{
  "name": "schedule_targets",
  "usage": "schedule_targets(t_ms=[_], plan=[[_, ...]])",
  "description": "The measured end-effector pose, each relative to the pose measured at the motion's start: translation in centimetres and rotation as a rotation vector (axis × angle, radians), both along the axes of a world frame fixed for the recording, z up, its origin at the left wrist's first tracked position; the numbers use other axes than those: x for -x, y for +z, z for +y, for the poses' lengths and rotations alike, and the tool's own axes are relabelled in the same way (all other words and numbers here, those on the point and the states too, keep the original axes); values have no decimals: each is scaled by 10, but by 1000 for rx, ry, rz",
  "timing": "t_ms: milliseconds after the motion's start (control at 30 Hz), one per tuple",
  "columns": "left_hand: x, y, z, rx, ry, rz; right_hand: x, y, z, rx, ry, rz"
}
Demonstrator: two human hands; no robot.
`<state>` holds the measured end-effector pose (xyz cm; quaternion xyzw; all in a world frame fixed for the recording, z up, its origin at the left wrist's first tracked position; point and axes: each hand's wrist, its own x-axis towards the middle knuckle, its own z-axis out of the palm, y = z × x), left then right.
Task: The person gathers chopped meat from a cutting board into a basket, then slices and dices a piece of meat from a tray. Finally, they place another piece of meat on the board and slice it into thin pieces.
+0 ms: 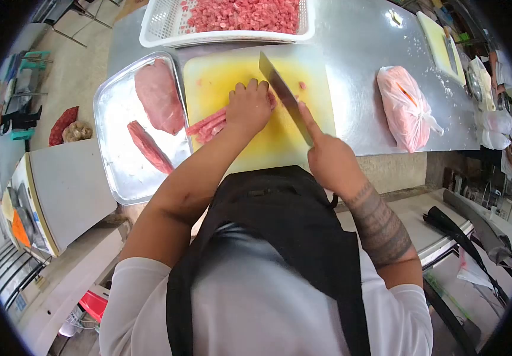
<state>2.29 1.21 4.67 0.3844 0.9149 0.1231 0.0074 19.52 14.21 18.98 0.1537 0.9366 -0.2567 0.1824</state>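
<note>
Gripping the knife: the right hand (330,160) is closed around the handle, which its fist hides; the forefinger lies stretched along the back of the blade.
Knife (281,92): a broad, flat, rectangular steel blade, dull grey, standing edge-down and slanting across the board just to the right of the left hand.
Left hand (249,110): knuckles up and fingers curled under, pressing down on the meat strips and holding them in place beside the blade.
Meat strips (207,126): long, narrow, moist pink lengths lying side by side near the middle of the board, their right ends under the left hand.
Cutting board (223,74): smooth yellow plastic, rectangular with rounded corners, with a few small pink scraps near its far edge.
Tray (118,172): shiny, shallow metal with rounded corners, touching the board's left side.
Meat slabs: one thick, rounded pink piece (159,95) and one slimmer, darker red length (149,147), both lying on the tray.
Basket (161,24): white plastic lattice, beyond the board, filled with small pink meat cubes (244,15).
Bag (407,107): crinkled, thin pinkish plastic, knotted, lying well to the right of the board.
Table (357,41): brushed steel, faintly reflective.
Apron (291,225): black cloth over a white shirt.
</note>
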Motion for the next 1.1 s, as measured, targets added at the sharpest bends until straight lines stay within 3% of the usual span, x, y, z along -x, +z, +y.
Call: schedule_targets(t_ms=[67, 167, 200, 300, 467, 567, 667, 867, 967, 1067, 1100], plan=[[1, 2, 1, 3, 6, -13, -5, 7, -7, 61, -28, -43], [-2, 10, 1, 23, 5, -60, 25, -76, -9, 44, 6, 205], [-1, 10, 1, 22, 7, -59, 39, -77, -5, 16, 17, 217], [0, 6, -1, -2, 0, -71, 49, -61, 0, -23, 19, 181], [1, -1, -2, -25, -26, -27, 12, 21, -12, -15, 26, -50], [2, 1, 0, -21, -25, -46, 28, -52, -17, 60, -6, 121], [2, -6, -3, -14, -8, -58, 57, -74, -12, 49, -11, 268], [1, 0, -4, -74, -35, -49, 14, 5, -8, 62, 20, -19], [3, -3, -2, -120, -32, -6, 13, -15, -15, 153, -15, 10], [1, -10, -4, -114, -15, 21, 47, -91, -21, 16, 20, 396], [4, -10, -2, -101, -14, 25, 53, -88, -17, 49, 2, 358]])
